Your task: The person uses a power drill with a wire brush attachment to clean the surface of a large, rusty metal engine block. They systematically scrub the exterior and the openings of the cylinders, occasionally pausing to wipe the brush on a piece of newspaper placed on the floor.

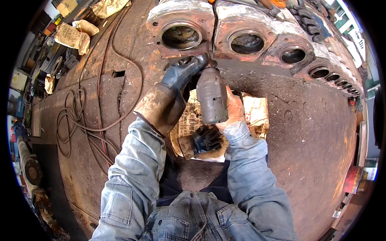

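My left hand point(177, 86), in a dirty dark glove with a brown cuff, wraps around the nose of a grey cylindrical power tool point(212, 100). My right hand point(234, 110) grips the tool's body from the right side. The tool stands nearly upright, with its tip point(209, 60) pressed on the lower edge of a rusty metal block point(219, 24), between two of its round bores point(181, 37) point(247, 43). Both sleeves are blue denim.
The block carries a row of several bores running off to the right point(319, 72). Newspaper point(257, 112) lies under the tool with a loose dark glove point(205, 138) on it. Hoses or cables point(80, 120) coil on the rusty steel table point(313, 144) at left. Crumpled paper point(74, 36) lies far left.
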{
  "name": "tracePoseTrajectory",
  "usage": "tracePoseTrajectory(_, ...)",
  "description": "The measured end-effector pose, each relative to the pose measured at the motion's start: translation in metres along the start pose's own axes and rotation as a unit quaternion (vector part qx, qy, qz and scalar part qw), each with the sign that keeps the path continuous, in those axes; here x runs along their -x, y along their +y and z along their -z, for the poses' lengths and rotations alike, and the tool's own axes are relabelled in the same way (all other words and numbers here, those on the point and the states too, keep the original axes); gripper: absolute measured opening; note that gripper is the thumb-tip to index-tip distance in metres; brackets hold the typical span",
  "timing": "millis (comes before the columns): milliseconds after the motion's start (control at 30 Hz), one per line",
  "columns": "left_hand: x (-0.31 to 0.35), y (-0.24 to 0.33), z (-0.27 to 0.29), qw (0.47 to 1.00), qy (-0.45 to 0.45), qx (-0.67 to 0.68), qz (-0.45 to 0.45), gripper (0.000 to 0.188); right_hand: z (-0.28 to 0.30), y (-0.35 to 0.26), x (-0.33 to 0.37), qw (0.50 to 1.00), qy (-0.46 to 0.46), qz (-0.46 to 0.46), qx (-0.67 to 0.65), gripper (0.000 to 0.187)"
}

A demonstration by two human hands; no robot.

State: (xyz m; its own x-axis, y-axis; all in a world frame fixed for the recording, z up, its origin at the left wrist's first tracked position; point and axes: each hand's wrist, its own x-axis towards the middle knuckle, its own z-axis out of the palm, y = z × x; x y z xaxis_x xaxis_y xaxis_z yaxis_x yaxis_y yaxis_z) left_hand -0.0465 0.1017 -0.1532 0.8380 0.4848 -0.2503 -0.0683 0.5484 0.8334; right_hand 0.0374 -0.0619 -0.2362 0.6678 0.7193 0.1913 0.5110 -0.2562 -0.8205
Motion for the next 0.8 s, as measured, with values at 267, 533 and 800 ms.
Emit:
tracePoseTrajectory(267,0.021,0.013,-0.014,0.996,-0.067,0.055,-0.018,0.044,-0.004,0.002,0.005,0.999,-0.003,-0.018,-0.026,0.059)
tracePoseTrajectory(533,-0.019,-0.013,-0.007,0.997,-0.068,0.009,0.034,0.051,0.017,-0.028,0.015,0.998,-0.004,0.037,0.053,0.059)
tracePoseTrajectory(800,-0.02,-0.013,-0.015,0.998,-0.001,0.035,0.05,0.045,0.044,-0.012,0.042,0.984,-0.084,0.108,0.117,0.069)
